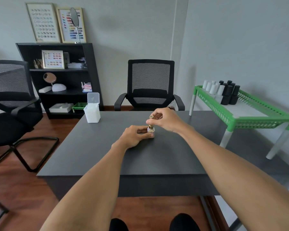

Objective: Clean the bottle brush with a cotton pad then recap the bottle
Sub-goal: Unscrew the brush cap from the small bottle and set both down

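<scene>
A small pale pink bottle [151, 131] stands upright on the dark grey table [157, 155], near the middle. My left hand [135, 136] grips its body from the left, fingers curled round it. My right hand [165, 119] pinches the gold cap [151, 121] that sits on the bottle's neck, from above and the right. The brush is hidden. A white box of cotton pads [92, 110] with its lid flipped up stands at the table's far left corner.
A green rack [250, 117] with white and black bottles stands on the table's right side. A black chair [149, 85] faces me behind the table, another chair [12, 100] stands at the left. A black shelf [62, 77] lines the back wall.
</scene>
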### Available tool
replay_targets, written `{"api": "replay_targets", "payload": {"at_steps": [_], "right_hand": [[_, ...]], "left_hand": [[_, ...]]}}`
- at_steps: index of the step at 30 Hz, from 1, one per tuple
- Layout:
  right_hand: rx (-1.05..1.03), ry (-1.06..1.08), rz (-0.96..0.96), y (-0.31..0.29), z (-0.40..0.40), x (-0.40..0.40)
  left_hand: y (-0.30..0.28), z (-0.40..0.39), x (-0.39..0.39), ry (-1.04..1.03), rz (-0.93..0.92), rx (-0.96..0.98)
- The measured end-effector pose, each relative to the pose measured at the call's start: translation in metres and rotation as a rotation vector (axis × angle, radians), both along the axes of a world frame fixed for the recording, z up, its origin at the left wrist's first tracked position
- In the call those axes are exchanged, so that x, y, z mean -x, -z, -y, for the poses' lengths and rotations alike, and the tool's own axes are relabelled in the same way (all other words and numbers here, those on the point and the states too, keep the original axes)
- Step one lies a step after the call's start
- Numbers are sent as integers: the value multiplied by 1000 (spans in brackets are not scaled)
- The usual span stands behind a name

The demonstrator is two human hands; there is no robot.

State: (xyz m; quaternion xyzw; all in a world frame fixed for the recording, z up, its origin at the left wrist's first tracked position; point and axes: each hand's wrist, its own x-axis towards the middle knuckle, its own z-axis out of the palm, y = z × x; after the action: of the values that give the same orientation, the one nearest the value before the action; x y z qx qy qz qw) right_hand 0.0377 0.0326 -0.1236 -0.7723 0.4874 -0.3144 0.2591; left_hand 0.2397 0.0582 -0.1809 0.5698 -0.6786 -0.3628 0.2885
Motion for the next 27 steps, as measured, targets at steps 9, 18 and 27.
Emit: {"api": "replay_targets", "payload": {"at_steps": [9, 18, 27], "right_hand": [[-69, -49, -56, -12, -3, -2], [-46, -50, -110, -12, 1, -2], [-70, -94, -68, -14, -1, 0]], "left_hand": [[3, 4, -1, 3, -17, 2], [6, 7, -1, 2, -24, -9], [6, 8, -2, 1, -15, -10]]}}
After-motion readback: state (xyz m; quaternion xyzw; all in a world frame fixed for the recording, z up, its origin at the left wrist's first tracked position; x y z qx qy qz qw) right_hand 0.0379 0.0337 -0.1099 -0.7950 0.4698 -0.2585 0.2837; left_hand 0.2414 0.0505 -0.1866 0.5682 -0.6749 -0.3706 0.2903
